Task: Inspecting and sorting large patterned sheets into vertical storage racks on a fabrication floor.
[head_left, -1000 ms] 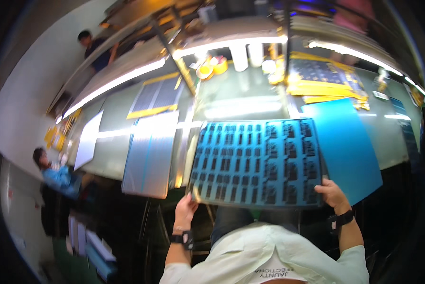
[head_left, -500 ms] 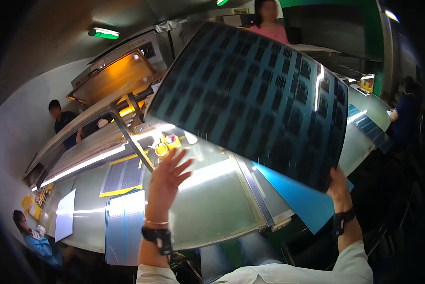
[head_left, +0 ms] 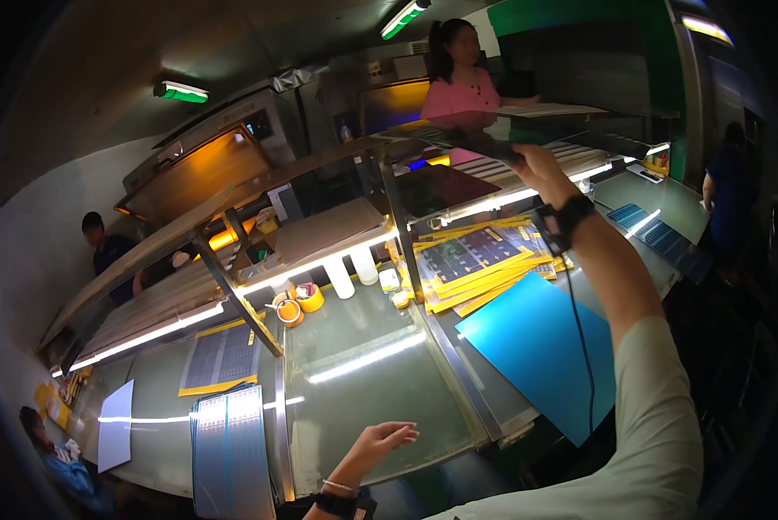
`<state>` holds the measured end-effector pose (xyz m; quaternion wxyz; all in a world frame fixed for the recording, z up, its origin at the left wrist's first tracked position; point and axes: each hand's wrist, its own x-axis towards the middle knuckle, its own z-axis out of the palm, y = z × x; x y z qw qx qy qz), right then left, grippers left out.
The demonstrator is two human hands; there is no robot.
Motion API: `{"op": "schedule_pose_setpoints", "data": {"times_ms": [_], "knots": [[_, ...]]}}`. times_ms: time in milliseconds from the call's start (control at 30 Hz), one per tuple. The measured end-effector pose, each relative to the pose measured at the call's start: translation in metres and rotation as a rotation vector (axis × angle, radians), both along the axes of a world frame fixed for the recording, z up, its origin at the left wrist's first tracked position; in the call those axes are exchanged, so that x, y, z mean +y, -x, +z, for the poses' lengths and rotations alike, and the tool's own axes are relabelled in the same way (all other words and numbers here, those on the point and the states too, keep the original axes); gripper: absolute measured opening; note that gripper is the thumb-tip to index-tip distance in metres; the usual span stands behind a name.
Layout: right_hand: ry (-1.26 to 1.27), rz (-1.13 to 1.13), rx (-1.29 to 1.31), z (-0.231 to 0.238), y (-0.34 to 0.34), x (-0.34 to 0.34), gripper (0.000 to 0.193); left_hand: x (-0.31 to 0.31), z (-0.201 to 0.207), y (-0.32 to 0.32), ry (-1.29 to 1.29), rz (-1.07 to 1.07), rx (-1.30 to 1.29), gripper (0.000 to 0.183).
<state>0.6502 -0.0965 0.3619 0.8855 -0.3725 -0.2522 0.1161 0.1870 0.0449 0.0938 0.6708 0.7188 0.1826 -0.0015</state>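
Right hand (head_left: 541, 169) at one o'clock grips a dark sheet (head_left: 493, 139) edge. Left hand (head_left: 380, 438) at six o'clock hovers open, empty, over the glass desk (head_left: 363, 381)

Bare glass table (head_left: 363, 381) lies open before the left hand (head_left: 379, 442); tape rolls (head_left: 301, 305) at twelve o'clock, blue sheet (head_left: 541, 347) at three.

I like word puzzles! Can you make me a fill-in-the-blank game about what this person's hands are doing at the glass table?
1. The right hand is raised and holds a thin dark ____ up by the top shelf.
2. The left hand is open and holds ____.
3. The flat sheet lying right of the glass table is coloured ____.
4. The tape rolls under the shelf are ____.

Missing words: sheet; nothing; blue; orange
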Motion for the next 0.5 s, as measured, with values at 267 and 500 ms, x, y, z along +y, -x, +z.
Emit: {"op": "schedule_pose_setpoints", "data": {"times_ms": [267,500], "knots": [[1.436,-0.125,-1.004,-0.068,-0.064,-0.067,0.033,-0.006,-0.023,-0.002,0.07,0.023,0.104,0.035],[2.354,-0.32,-0.455,-0.291,-0.016,-0.31,0.049,-0.045,-0.05,-0.009,0.124,-0.261,0.234,0.04]]}}
